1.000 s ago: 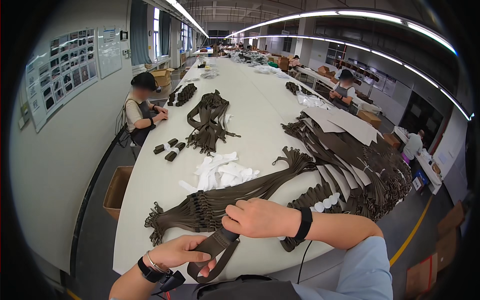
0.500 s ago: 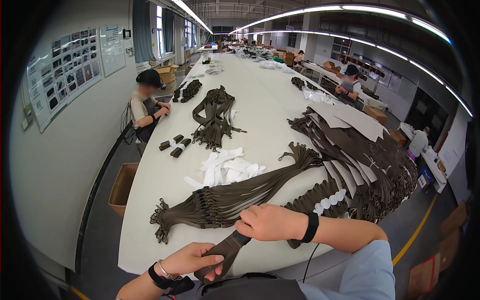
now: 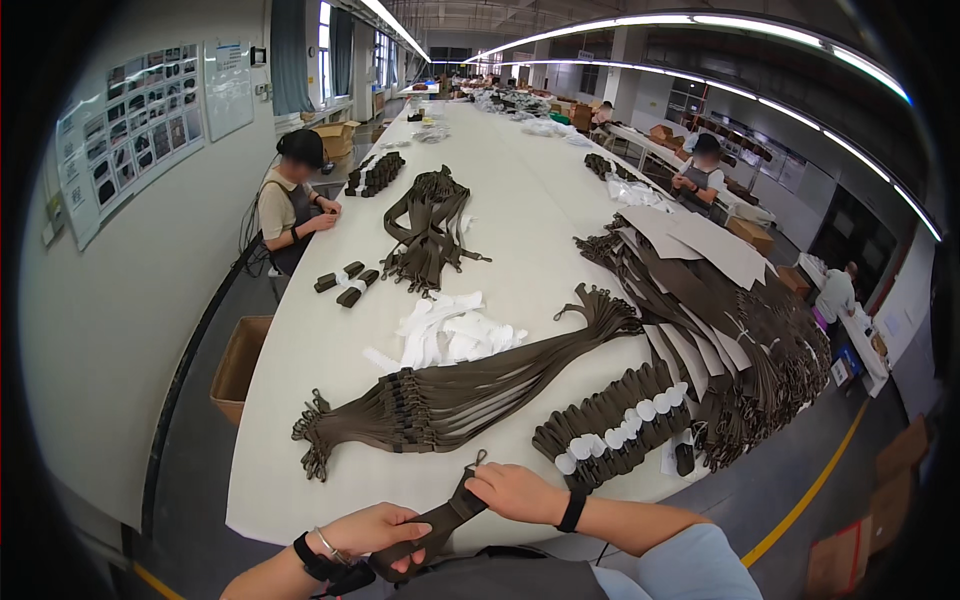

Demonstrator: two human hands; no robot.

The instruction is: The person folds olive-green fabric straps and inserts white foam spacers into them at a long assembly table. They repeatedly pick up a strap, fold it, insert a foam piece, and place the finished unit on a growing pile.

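Observation:
A dark brown webbing strap (image 3: pixel 447 514) is stretched between my hands at the table's near edge. My left hand (image 3: pixel 372 530) is closed around its folded lower part, thumb on top. My right hand (image 3: pixel 518 494) pinches the upper part, where a small metal hook (image 3: pixel 479 458) sticks out beyond the fingers. Just beyond lies a fanned bundle of brown straps (image 3: pixel 480 390) with hooks at both ends. To the right of my right hand is a row of folded straps (image 3: pixel 605 425) bound with white bands.
White strips (image 3: pixel 455 330) lie mid-table. Farther back is a loose strap pile (image 3: pixel 428 225); a large heap (image 3: pixel 765 370) with grey sheets (image 3: pixel 715 245) covers the right side. One person (image 3: pixel 293 195) sits at the left edge, another (image 3: pixel 700 178) at the right. A carton (image 3: pixel 240 368) stands on the floor.
Both hands have shifted toward me and slightly left with the strap. The hook now shows past my right fingers. More of the white-banded row is visible as my right arm lowers.

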